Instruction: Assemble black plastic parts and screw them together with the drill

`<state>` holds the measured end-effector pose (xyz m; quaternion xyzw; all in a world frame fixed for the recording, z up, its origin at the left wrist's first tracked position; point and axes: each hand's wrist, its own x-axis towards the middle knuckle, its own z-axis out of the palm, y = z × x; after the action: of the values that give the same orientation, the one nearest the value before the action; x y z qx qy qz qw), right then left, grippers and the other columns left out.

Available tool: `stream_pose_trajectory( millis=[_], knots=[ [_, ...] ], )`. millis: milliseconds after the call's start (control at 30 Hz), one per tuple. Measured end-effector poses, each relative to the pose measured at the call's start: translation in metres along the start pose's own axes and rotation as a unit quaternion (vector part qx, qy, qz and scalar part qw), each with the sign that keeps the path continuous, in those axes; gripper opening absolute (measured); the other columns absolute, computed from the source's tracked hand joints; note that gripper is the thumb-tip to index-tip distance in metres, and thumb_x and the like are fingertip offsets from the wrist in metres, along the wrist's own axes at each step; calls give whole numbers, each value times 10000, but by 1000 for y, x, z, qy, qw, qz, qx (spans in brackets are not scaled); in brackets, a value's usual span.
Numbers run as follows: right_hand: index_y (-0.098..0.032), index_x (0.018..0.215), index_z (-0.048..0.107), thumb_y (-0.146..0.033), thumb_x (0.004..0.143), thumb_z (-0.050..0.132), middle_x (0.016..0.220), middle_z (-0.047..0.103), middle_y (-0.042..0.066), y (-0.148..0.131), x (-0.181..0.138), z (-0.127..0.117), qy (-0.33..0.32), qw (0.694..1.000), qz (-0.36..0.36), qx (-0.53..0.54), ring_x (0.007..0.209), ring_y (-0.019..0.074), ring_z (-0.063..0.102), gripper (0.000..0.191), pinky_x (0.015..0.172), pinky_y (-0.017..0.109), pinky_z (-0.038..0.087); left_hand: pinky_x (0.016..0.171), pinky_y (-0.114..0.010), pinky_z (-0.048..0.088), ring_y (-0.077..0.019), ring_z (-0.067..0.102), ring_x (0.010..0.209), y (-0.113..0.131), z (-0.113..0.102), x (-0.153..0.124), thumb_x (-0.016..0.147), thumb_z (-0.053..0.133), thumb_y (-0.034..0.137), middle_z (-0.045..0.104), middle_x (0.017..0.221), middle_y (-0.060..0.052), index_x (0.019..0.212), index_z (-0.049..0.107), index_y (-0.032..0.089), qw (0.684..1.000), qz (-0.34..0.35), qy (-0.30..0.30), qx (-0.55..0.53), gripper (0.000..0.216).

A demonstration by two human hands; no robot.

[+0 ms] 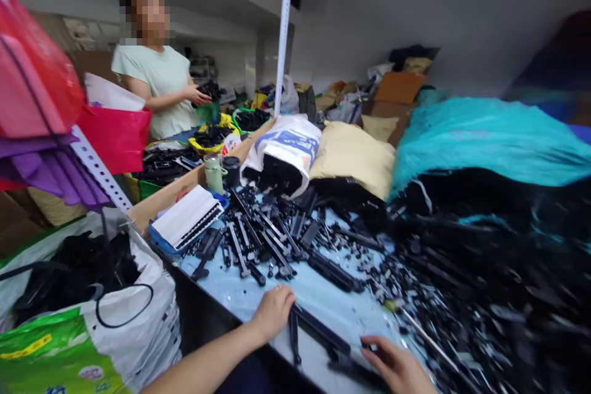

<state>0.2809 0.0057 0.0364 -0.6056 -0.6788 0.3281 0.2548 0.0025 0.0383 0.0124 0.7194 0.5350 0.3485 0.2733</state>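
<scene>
My left hand (274, 310) rests at the near edge of the light blue table (318, 295), fingers curled round one end of a long black plastic bar (318, 332). My right hand (394, 366) lies further right along the same bar, fingers curled over a black piece there. A second short black strip (294, 335) hangs beside my left hand. Many loose black plastic bars and small parts (268, 240) are scattered on the table beyond my hands.
A huge heap of black parts (484, 271) fills the right side under a teal sack (484, 135). White bags (286, 148), a yellow sack (355, 157), a stack of white strips (187, 218) and cups (215, 172) stand behind. A person in a pale shirt (159, 83) works at back left.
</scene>
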Motion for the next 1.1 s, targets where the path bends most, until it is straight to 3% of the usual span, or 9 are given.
stream_pose_trajectory(
  millis=[100, 267, 433, 600, 700, 867, 967, 1100],
  knots=[
    [-207, 786, 686, -469, 726, 525, 716, 696, 47, -19, -9, -1, 24, 999, -2, -27, 637, 198, 634, 313, 643, 298, 515, 656, -266, 429, -159, 561, 668, 0, -3, -1, 850, 426, 216, 607, 699, -32, 753, 596, 188, 999, -6, 36, 0, 197],
    [-159, 878, 665, -342, 760, 547, 766, 690, 61, -27, -9, -8, 39, 998, 27, -32, 681, 175, 620, 248, 693, 291, 476, 813, -328, 417, -204, 578, 844, -9, 2, 5, 866, 422, 232, 621, 849, -77, 841, 586, 186, 999, -14, -29, 1, 172],
    [-152, 900, 662, -253, 770, 581, 803, 692, 47, -26, -14, -9, 19, 999, 34, -21, 671, 138, 609, 184, 675, 247, 458, 783, -328, 433, -222, 590, 861, -4, -2, 9, 914, 352, 258, 626, 899, -103, 918, 565, 172, 984, 45, -23, 169, 230],
    [-153, 909, 665, -222, 781, 591, 756, 681, 24, -27, -13, -7, -29, 999, 6, -32, 669, 128, 607, 163, 676, 230, 446, 692, -306, 426, -223, 591, 798, 15, -9, 14, 936, 313, 269, 609, 870, -114, 872, 551, 159, 936, 104, -109, 318, 269],
    [-148, 914, 663, -160, 789, 573, 815, 687, 44, -34, -10, -4, -55, 993, -15, -101, 721, 140, 618, 155, 704, 231, 437, 672, -312, 418, -235, 587, 786, 19, -11, 16, 939, 298, 260, 591, 843, -125, 846, 539, 153, 913, 122, -134, 365, 280],
    [-129, 880, 642, -80, 806, 501, 898, 676, 103, -55, -5, 8, -106, 953, -67, -275, 831, 195, 625, 167, 724, 249, 417, 670, -325, 423, -250, 586, 790, 16, -12, 22, 928, 342, 256, 578, 828, -131, 844, 535, 144, 911, 126, -163, 358, 238],
    [-120, 878, 617, -45, 812, 462, 874, 666, 117, -62, -5, 15, -125, 931, -79, -333, 817, 206, 626, 185, 696, 251, 412, 726, -343, 447, -235, 585, 826, 18, -11, 24, 921, 384, 257, 583, 865, -130, 863, 558, 137, 938, 103, -158, 290, 219],
    [-123, 934, 596, -96, 848, 468, 868, 656, 115, -58, -9, 16, -119, 932, -67, -336, 829, 219, 623, 157, 711, 276, 434, 809, -380, 488, -187, 570, 937, 24, -6, 17, 888, 492, 329, 569, 1084, -96, 1083, 550, 143, 967, 48, -156, 196, 276]
  ],
)
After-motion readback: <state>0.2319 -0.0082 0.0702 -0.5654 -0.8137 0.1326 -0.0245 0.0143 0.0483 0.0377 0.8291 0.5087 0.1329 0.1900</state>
